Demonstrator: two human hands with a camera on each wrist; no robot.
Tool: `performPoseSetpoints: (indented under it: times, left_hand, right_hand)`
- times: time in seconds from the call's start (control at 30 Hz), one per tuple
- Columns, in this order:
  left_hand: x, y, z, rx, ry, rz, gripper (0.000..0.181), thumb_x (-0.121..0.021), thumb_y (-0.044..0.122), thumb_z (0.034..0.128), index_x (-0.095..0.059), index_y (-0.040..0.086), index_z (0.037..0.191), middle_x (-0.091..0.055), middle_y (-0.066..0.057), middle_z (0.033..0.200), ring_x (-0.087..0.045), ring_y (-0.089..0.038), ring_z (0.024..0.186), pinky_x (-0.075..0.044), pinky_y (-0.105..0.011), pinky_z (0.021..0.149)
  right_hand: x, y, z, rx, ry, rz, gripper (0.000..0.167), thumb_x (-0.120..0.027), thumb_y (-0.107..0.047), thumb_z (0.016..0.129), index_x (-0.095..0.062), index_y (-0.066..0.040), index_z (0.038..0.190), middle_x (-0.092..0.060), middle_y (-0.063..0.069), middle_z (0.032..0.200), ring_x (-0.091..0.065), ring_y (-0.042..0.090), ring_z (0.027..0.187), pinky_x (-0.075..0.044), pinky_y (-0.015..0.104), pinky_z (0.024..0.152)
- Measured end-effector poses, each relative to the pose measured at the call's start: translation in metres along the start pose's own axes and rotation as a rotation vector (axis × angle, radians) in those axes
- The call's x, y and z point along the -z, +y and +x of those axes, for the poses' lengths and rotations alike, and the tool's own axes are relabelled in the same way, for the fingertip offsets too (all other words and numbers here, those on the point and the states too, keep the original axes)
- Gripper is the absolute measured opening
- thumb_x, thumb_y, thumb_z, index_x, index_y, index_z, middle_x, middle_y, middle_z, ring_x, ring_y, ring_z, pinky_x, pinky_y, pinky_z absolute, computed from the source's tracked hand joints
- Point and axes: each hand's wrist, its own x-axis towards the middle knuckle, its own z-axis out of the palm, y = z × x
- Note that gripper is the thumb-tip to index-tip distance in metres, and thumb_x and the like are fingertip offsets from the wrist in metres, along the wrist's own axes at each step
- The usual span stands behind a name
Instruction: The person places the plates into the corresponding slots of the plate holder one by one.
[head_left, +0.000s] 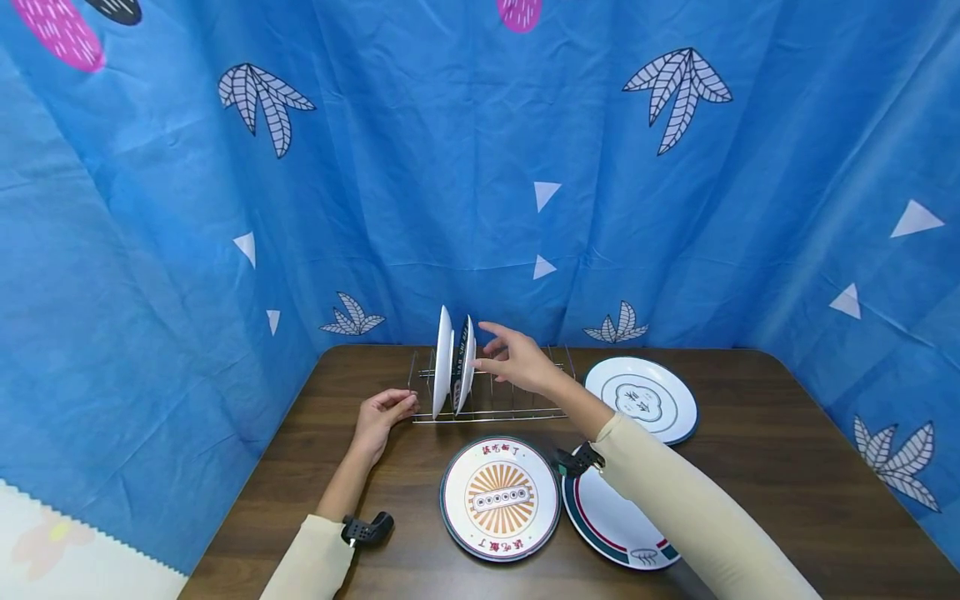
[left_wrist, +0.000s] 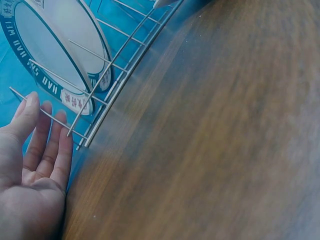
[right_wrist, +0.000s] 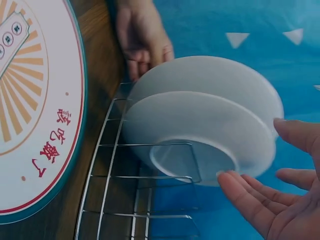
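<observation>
- Left sleeve (head_left: 309, 560): plain cream
- Right sleeve (head_left: 678, 492): matching cream
- Left wrist device (head_left: 367, 529): black, rounded end
- Right wrist device (head_left: 581, 460): black, small green patch
- Left hand (head_left: 380, 421), right hand (head_left: 519, 358): bare

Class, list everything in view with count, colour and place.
wire rack: 1, silver, on table
standing plates: 2, white, in rack
sunburst plate: 1, white and orange, before rack
green-rimmed plate: 1, white, sunburst plate's right
character plate: 1, white, rack's right
table: 1, brown, beneath
curtain: 1, blue, behind
floral surface: 1, pale, lower left
wrist devices: 2, black, wrists
sleeves: 2, cream, forearms
left hand: 1, bare, rack's left
right hand: 1, bare, beside standing plates
</observation>
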Motion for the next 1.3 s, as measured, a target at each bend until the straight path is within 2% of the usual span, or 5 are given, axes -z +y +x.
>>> performPoseSetpoints:
  times: [0.43, 0.77, 1.07, 1.17, 1.3]
  left_hand:
    - [-0.002, 0.003, 0.000, 0.010, 0.003, -0.001, 0.031, -0.068, -0.002, 0.0950, -0.058, -0.024, 0.114, -0.068, -0.031, 0.113, -0.074, -0.016, 0.085, -0.062, -0.031, 0.083]
    - [-0.001, 0.001, 0.001, 0.029, 0.029, 0.002, 0.008, -0.070, 0.000, 0.0936, -0.074, -0.003, 0.100, -0.063, -0.038, 0.117, -0.074, -0.017, 0.085, -0.062, -0.033, 0.084]
    - [-0.001, 0.002, 0.001, 0.034, 0.025, -0.005, 0.021, -0.070, 0.000, 0.0942, -0.067, -0.015, 0.108, -0.068, -0.033, 0.112, -0.073, -0.017, 0.084, -0.062, -0.031, 0.083]
    - [-0.001, 0.002, 0.001, 0.032, 0.026, 0.002, 0.022, -0.069, -0.001, 0.0945, -0.066, -0.016, 0.109, -0.068, -0.032, 0.112, -0.073, -0.017, 0.084, -0.062, -0.031, 0.082]
    - [-0.001, 0.003, 0.001, 0.028, 0.035, 0.003, 0.018, -0.069, -0.001, 0.0944, -0.068, -0.014, 0.107, -0.067, -0.035, 0.112, -0.073, -0.017, 0.083, -0.063, -0.031, 0.081]
  right_hand:
    - [0.040, 0.008, -0.075, 0.029, 0.090, 0.052, 0.051, -0.071, -0.019, 0.097, -0.054, -0.010, 0.145, -0.067, 0.020, 0.121, -0.069, 0.028, 0.101, -0.064, 0.041, 0.077]
    - [0.079, 0.022, -0.122, -0.012, 0.192, 0.006, 0.055, -0.069, -0.026, 0.099, -0.051, -0.007, 0.147, -0.066, 0.017, 0.124, -0.065, 0.033, 0.109, -0.063, 0.033, 0.079]
    - [0.107, 0.052, -0.154, -0.042, 0.305, -0.050, 0.055, -0.068, -0.029, 0.099, -0.051, -0.007, 0.147, -0.066, 0.019, 0.123, -0.066, 0.037, 0.107, -0.062, 0.027, 0.075]
    - [0.117, 0.063, -0.160, -0.047, 0.343, -0.047, 0.054, -0.067, -0.029, 0.100, -0.051, -0.007, 0.147, -0.066, 0.019, 0.123, -0.066, 0.031, 0.107, -0.062, 0.025, 0.075]
    - [0.129, 0.077, -0.164, -0.059, 0.380, -0.046, 0.056, -0.066, -0.031, 0.101, -0.050, -0.006, 0.148, -0.065, 0.021, 0.125, -0.066, 0.007, 0.102, -0.061, 0.024, 0.077]
